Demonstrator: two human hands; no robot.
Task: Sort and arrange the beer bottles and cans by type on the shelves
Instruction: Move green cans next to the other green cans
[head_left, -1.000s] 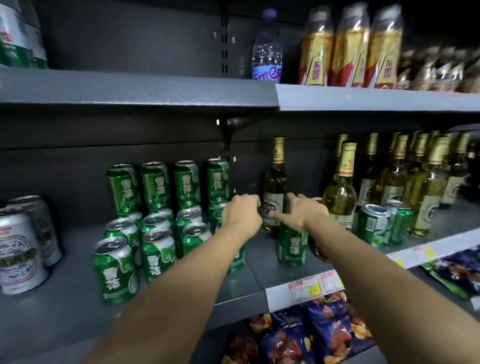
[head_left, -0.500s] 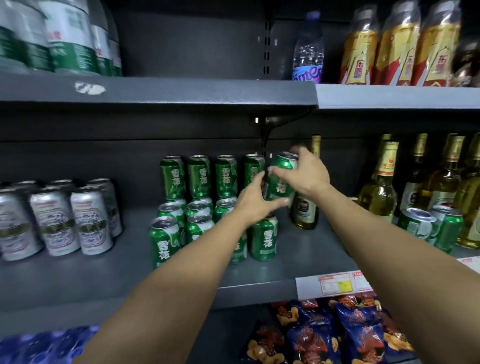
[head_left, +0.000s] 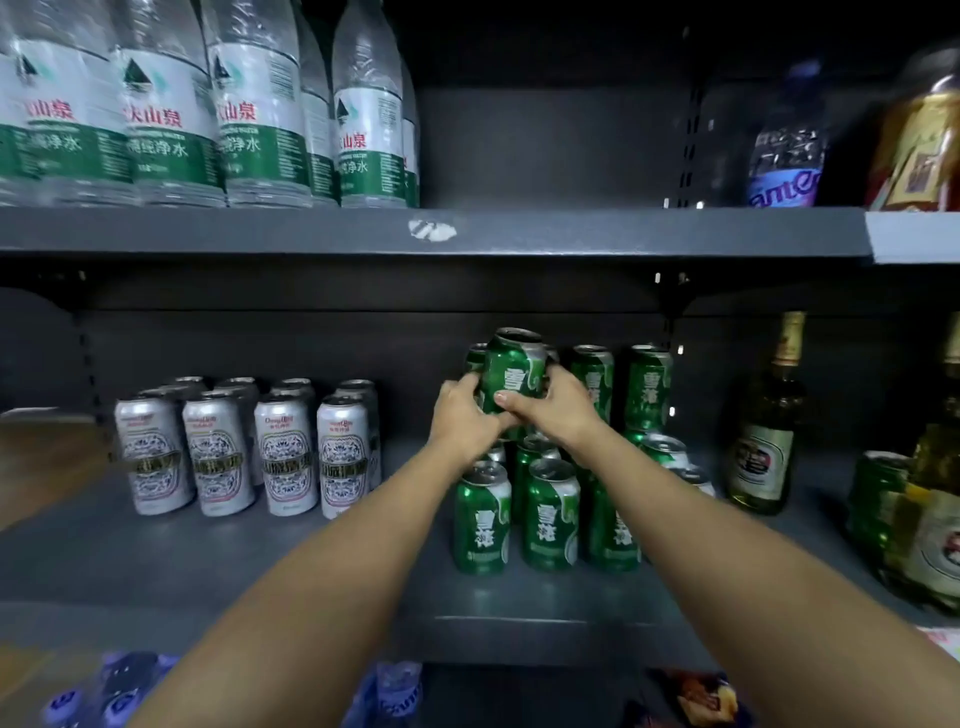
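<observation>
Holding one green can (head_left: 511, 376) up high with both hands, I see it near the top of the green can pile (head_left: 550, 512) on the middle shelf (head_left: 208, 561). My left hand (head_left: 462, 418) wraps its fingers round the can's left side. My right hand (head_left: 558, 410) wraps round the right side, with the thumb lying across the front low down. The can stands almost straight and tips a little. It sits level with the upper row of green cans, at the left end of that row. I cannot tell if it rests on the cans under it. More green cans stand below my hands. Silver cans (head_left: 249, 452) stand in rows well to the left. A brown beer bottle (head_left: 763, 441) stands to the right of the pile. Water bottles (head_left: 171, 114) fill the top shelf (head_left: 571, 231).
</observation>
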